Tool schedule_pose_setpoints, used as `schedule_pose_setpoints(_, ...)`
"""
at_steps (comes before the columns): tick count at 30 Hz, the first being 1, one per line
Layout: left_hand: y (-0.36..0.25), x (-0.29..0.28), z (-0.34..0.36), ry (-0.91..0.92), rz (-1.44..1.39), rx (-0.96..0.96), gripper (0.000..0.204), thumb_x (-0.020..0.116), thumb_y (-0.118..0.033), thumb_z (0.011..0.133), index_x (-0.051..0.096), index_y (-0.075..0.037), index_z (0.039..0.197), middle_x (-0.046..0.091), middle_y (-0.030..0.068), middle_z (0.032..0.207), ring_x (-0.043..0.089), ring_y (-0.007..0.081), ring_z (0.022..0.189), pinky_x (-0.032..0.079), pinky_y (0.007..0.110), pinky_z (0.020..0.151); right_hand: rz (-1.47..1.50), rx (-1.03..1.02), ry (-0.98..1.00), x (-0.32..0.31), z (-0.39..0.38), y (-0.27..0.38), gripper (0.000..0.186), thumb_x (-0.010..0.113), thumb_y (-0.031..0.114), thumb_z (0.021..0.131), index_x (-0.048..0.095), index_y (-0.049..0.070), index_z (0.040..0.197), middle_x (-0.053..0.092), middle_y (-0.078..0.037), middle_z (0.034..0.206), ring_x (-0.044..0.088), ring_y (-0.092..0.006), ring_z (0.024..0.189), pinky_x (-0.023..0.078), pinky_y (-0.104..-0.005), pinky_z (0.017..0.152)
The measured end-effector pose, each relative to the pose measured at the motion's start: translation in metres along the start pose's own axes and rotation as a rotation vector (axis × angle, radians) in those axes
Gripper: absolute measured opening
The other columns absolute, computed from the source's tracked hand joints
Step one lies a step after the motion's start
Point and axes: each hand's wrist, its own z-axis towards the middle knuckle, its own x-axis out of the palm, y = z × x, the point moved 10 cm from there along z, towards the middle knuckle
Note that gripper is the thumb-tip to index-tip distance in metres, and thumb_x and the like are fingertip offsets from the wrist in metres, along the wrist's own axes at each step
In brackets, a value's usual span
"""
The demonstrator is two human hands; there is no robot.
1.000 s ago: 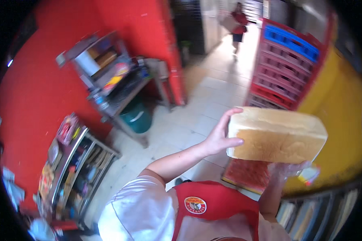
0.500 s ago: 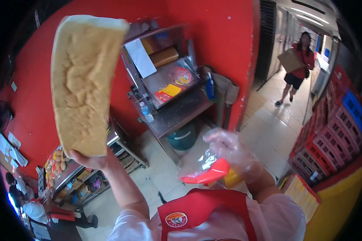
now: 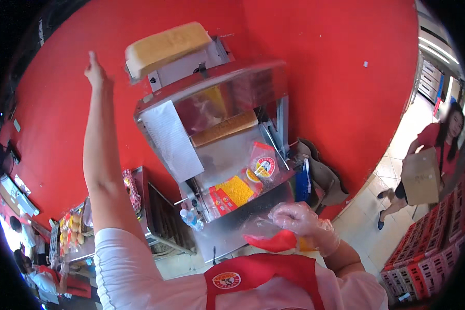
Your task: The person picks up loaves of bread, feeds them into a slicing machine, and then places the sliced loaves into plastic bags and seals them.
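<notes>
A red wall (image 3: 336,62) fills the upper view. At about 3 o'clock a person (image 3: 439,150) carrying a cardboard box (image 3: 421,175) walks on a pale tiled floor (image 3: 398,217). Red crates (image 3: 439,248) are stacked at 4 o'clock. A water bottle (image 3: 192,219) lies on the counter (image 3: 222,232) near centre, with a brown cloth (image 3: 323,175) to its right. At 8 o'clock a display case (image 3: 72,230) holds yellow buns, and other people (image 3: 36,268) stand beyond it.
</notes>
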Motion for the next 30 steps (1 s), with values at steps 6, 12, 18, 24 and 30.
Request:
schedule_pose_setpoints(6,-0.036,-0.011,-0.082,0.358,-0.269,0.197,0.038,0.054,-0.033,0.091,0.049,-0.003,0.115,0.053,0.0112,0.112,0.053,0.0221,0.100,0.044,0.040,0.085,-0.015,0.138,0.152,-0.002,0.041,-0.033,0.019,0.066,0.018,0.083,0.065,0.000,0.082,0.063,-0.007,0.078,0.059,-0.0146,0.070,0.045,-0.0294,0.064)
schedule_pose_setpoints(12,0.040,-0.009,-0.423,1.678,0.447,0.160,0.071,0.082,-0.041,0.058,0.058,-0.002,0.113,0.060,0.0154,0.113,0.055,0.0330,0.105,0.043,0.040,0.092,0.273,0.169,0.241,0.039,0.083,-0.013,0.018,0.069,0.016,0.081,0.064,0.000,0.074,0.063,-0.007,0.070,0.060,-0.0146,0.068,0.046,-0.0306,0.066)
schedule_pose_setpoints(18,0.081,-0.069,-0.475,1.535,0.047,-0.306,0.016,0.076,-0.009,0.073,0.066,0.002,0.078,0.063,0.0112,0.074,0.059,0.0251,0.076,0.046,0.036,0.070,0.285,-0.259,0.327,0.049,0.103,0.021,0.021,0.064,0.017,0.084,0.057,0.000,0.075,0.060,-0.009,0.075,0.061,-0.0193,0.075,0.047,-0.0317,0.071)
schedule_pose_setpoints(24,0.083,-0.074,-0.447,1.127,-0.644,-0.581,0.026,0.072,-0.015,0.076,0.057,0.001,0.062,0.055,0.0088,0.056,0.049,0.0174,0.047,0.042,0.037,0.062,0.723,0.100,0.267,0.031,0.110,-0.041,0.025,0.061,0.024,0.087,0.055,0.005,0.074,0.054,-0.001,0.071,0.052,-0.0108,0.068,0.043,-0.0245,0.065)
schedule_pose_setpoints(30,0.197,-0.067,-0.427,0.947,0.198,-0.553,0.022,0.064,-0.015,0.085,0.059,0.002,0.072,0.055,0.0029,0.064,0.048,0.0097,0.058,0.037,0.027,0.051,0.577,0.172,0.344,-0.024,0.155,-0.115,0.025,0.055,0.027,0.091,0.058,0.002,0.086,0.058,-0.002,0.078,0.055,-0.0107,0.074,0.044,-0.0246,0.069)
